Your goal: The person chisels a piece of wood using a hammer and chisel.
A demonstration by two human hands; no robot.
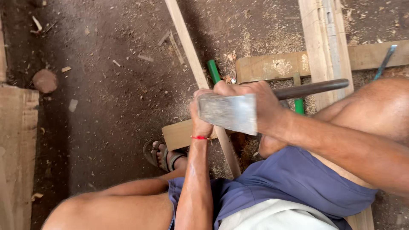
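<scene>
Here, a hatchet (pixel 230 111) with a broad steel blade and a dark handle is held in the right hand (pixel 260 102), closed tight around the neck just behind the blade. The left hand (pixel 200 115) is wrapped around a long thin wooden strip (pixel 194 64), which runs from the far edge of the floor down between the knees and rests across a short wooden block (pixel 177 134) on the dirt floor (pixel 106 106). A red thread (pixel 199 137) is worn at the left wrist.

The main risk is judged to lie in how near the blade is kept to the left hand: the two are touching or almost so, and a glancing cut could be sent into the fingers. The strip is steadied only by grip and by the block, so it could be twisted or knocked off by a blow. A sandalled foot (pixel 164 157) is set just beside the block, where a deflected edge might land. Bare knees flank the cutting line. Sawdust is strewn over the floor, so the block could slide. A green-handled tool (pixel 214 71) and planks (pixel 326 42) lie near, beyond the hands.
</scene>
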